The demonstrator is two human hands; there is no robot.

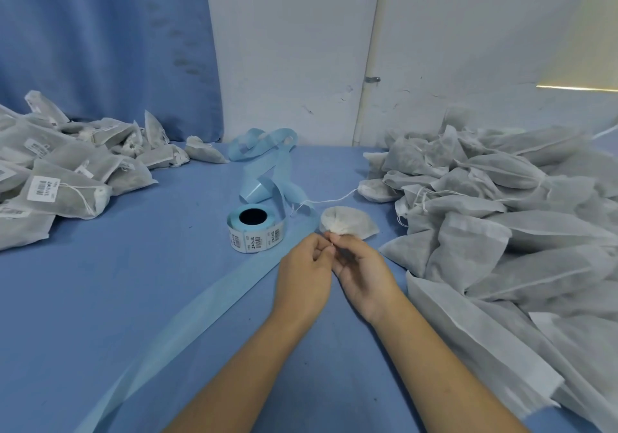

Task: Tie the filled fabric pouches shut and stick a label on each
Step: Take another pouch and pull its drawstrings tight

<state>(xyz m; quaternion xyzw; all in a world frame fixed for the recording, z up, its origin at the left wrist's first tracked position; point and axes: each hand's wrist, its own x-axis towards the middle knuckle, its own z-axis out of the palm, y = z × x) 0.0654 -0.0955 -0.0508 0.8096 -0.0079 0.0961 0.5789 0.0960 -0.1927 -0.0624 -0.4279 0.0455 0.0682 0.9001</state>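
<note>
A white pouch (349, 222) is seen on the blue counter (133, 282), just right of the label roll (255, 228). Its string (331, 243) is pinched at the gathered neck by the left hand (302, 272) and the right hand (363, 275), and both grips are clamped on it. Farther right of the roll, untied pouches (501, 225) are heaped; labelled pouches (67, 171) are piled well to its left.

light: we read it even, cool, moderately bright, diffuse, source unclear | glare: warm yellow bright patch (585, 61) on white plastered wall (294, 48), top right | shadows: faint, soft on blue cloth-covered table (117, 299) | blur: heap of grey non-woven fabric pouches (521, 258) smeared lower right | edges: we see wide-angle bowing
</note>
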